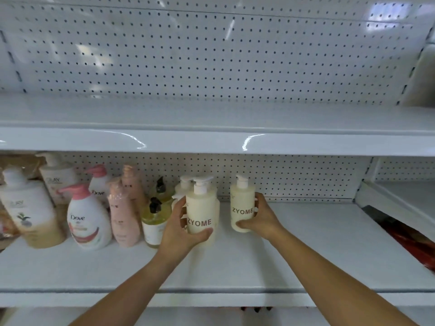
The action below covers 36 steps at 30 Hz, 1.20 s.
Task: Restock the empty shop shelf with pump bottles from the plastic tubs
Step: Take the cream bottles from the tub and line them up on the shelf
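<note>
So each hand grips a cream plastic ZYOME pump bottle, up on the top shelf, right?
Not the top shelf. The head view shows the left hand gripping the left cream ZYOME pump bottle and the right hand the right cream ZYOME pump bottle, both at the lower white shelf.

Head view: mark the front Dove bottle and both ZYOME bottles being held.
Front Dove bottle (89, 208): head view, white body.
Left ZYOME bottle (201, 205): head view, cream body.
Right ZYOME bottle (242, 198): head view, cream body.
</note>
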{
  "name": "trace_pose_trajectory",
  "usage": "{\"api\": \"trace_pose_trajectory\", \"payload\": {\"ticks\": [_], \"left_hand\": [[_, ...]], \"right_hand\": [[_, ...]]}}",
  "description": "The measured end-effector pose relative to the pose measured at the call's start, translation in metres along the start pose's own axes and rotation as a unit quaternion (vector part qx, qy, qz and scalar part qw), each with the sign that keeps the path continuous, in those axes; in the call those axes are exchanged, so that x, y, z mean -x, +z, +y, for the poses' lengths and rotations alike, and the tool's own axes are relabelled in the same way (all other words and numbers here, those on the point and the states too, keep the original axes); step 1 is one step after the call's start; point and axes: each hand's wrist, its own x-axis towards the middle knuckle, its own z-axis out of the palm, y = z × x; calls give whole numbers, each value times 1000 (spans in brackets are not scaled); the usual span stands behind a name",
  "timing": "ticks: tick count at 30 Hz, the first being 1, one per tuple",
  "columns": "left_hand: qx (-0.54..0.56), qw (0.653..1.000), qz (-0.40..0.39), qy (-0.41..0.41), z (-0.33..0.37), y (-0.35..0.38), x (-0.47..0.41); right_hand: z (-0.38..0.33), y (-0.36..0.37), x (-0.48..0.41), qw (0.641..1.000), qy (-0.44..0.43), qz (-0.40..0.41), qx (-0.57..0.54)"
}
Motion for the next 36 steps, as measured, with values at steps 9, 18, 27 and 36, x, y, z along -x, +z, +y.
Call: {"api": "trace_pose_trajectory", "payload": {"ticks": [9, 18, 27, 36], "left_hand": [[-20, 1000, 7, -13, -15, 4, 9], [-12, 1000, 15, -20, -25, -13, 11], [9, 1000, 8, -22, -30, -17, 10], [14, 1000, 9, -6, -32, -13, 10]], "right_hand": [[20, 21, -40, 1000, 1, -28, -11], [25, 43, -61, 999, 6, -32, -28], [32, 49, -66, 998, 22, -36, -44], [33, 54, -68, 996, 13, -61, -62]]}}
